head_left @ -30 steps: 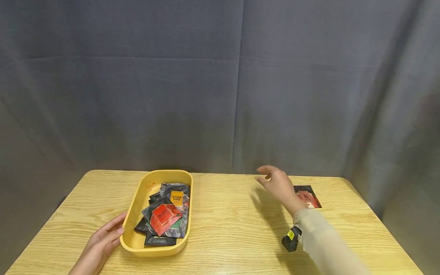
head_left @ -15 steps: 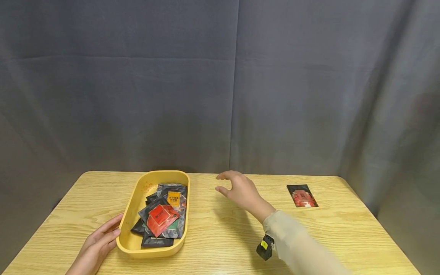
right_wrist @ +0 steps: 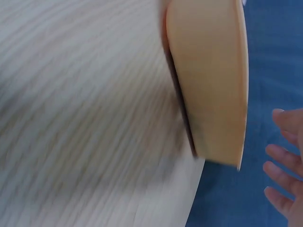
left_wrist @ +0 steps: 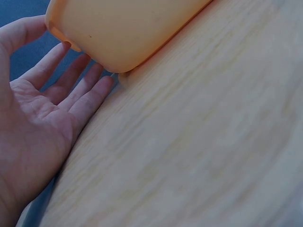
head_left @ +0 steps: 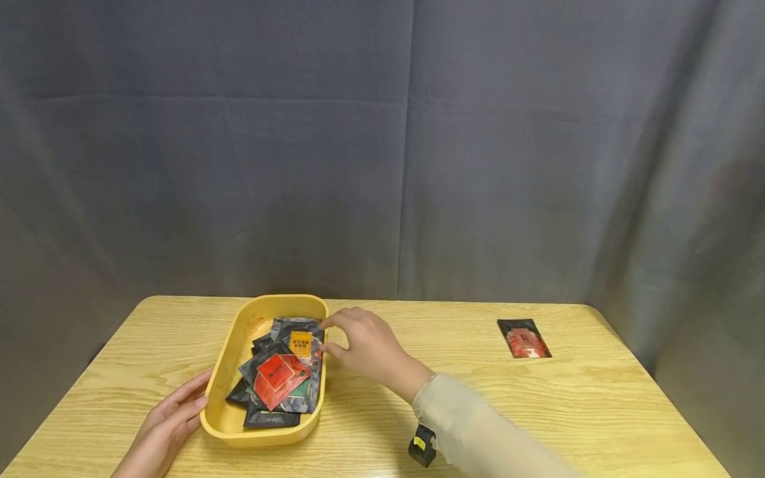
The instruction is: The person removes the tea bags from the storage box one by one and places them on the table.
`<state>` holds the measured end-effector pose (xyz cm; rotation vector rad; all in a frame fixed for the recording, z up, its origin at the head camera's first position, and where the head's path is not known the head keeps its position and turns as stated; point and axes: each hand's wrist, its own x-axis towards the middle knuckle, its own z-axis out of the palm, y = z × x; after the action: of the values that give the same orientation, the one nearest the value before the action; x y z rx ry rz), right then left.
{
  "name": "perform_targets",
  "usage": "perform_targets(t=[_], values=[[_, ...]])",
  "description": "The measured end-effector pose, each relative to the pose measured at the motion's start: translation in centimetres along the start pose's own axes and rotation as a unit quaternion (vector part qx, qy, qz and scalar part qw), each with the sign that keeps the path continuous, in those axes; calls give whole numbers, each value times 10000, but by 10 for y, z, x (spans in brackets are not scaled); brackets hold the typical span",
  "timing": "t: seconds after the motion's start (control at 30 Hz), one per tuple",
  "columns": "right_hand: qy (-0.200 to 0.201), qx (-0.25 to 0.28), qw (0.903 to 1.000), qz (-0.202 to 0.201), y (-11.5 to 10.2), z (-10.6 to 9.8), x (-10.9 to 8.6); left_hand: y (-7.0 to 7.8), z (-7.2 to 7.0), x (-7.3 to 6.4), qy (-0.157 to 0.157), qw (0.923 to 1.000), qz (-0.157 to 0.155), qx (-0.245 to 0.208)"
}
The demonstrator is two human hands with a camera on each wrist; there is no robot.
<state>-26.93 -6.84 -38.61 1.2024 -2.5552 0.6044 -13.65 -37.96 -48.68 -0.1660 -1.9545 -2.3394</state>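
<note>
A yellow bin (head_left: 222, 403) stands on the wooden table, holding a heap of flat dark sachets. On top lie a sachet with a red label (head_left: 278, 372) and one with an orange label (head_left: 301, 344). My left hand (head_left: 170, 419) rests against the bin's near left side; in the left wrist view its fingers (left_wrist: 90, 80) are nearly straight at the wall. Over the bin's right rim reaches my right hand (head_left: 367, 345), thumb and forefinger apart near the orange-labelled sachet, with nothing visible between them. Whether those fingertips touch a sachet, I cannot tell.
A single black and red sachet (head_left: 524, 338) lies flat on the right part of the wooden table (head_left: 574, 405). Grey curtain (head_left: 382, 153) hangs along the table's back and sides. A black wrist device (head_left: 422, 446) is strapped below the right sleeve.
My right hand has swept left from beside the lone sachet to the bin's right rim, uncovering that sachet. The left hand stays at the bin.
</note>
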Motion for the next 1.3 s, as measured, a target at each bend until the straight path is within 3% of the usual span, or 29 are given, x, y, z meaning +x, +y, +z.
perform_targets(t=[0.3, 0.57, 0.63, 0.83, 0.97, 1.1, 1.3], values=[[-224, -407, 9964, -713, -32, 18, 10, 0, -3, -1, 47, 9997, -220, 62], [-421, -830, 9912, -945, -49, 37, 15, -3, -4, -1, -191, 9998, 89, -61], [-545, -939, 9900, -902, -51, 41, 17, -2, -4, 0, -180, 9997, 109, -91], [-1181, -1268, 9840, -421, -60, 50, 21, 1, -2, 2, 58, 9996, -255, 84], [-1555, -1392, 9779, 94, -67, 55, 21, -1, -3, 2, -40, 9999, -115, 16], [-1985, -1577, 9659, 532, -75, 60, 24, 0, -3, 2, -110, 9999, -45, -50], [-2221, -1993, 9513, 770, -82, 70, 25, -1, -4, 2, -186, 9998, 12, -63]])
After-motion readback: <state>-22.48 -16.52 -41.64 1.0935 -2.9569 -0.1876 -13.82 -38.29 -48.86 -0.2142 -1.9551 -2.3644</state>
